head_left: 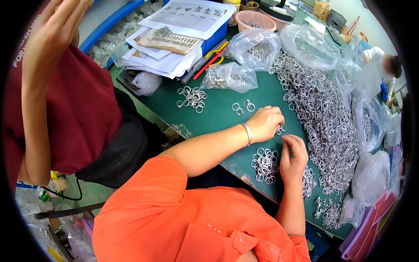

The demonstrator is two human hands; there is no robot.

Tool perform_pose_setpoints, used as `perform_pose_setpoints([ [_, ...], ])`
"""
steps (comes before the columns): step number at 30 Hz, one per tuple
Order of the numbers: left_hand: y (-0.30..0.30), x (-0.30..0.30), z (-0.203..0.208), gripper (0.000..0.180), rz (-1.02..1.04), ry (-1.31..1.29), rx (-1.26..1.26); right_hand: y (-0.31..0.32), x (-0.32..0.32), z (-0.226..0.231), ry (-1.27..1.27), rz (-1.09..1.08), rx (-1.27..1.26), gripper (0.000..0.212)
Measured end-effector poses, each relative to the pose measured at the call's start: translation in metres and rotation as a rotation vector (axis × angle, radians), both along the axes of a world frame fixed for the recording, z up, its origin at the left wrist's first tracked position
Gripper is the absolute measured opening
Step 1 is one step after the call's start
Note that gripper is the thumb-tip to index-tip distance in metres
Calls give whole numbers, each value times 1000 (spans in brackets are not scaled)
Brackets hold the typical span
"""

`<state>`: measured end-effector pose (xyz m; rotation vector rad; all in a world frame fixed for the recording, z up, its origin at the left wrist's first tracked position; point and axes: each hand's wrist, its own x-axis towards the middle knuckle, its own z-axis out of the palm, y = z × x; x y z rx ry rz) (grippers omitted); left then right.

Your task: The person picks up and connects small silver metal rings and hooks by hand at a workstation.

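Observation:
My left hand (pixel 265 124), with a silver bangle at its wrist, is closed over the green table. Its fingertips pinch a silver-coloured metal ring (pixel 282 129). Just nearer, my right hand (pixel 295 158) has bent fingers with a gap beside the thumb, and I see nothing between them. A small pile of rings (pixel 265 165) lies left of my right hand, and another ring pile (pixel 309 182) is partly hidden behind my right forearm. Beyond my left hand are a loose ring (pixel 249 105) and a small ring group (pixel 237 109). A further ring cluster (pixel 192 98) sits farther left.
A large heap of rings (pixel 327 126) spreads along the right, bordered by clear plastic bags (pixel 371 177). Bagged rings (pixel 229 77), papers (pixel 183 22), yellow-handled pliers (pixel 217 53) and a pink basket (pixel 255 21) stand at the back. A person in maroon (pixel 74 100) is close on the left.

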<state>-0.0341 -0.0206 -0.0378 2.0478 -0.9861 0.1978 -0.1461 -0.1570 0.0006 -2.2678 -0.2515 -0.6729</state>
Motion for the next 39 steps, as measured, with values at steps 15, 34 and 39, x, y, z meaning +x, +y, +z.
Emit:
perform_pose_setpoints([
  [15, 7, -1, 14, 15, -79, -8, 35, -2, -1, -8, 8, 31, -42, 22],
  [34, 3, -4, 22, 14, -54, 106, 68, 0, -9, -19, 119, 12, -124, 27],
  [39, 4, -2, 23, 13, -41, 132, 74, -2, -8, -17, 113, 24, -142, 20],
])
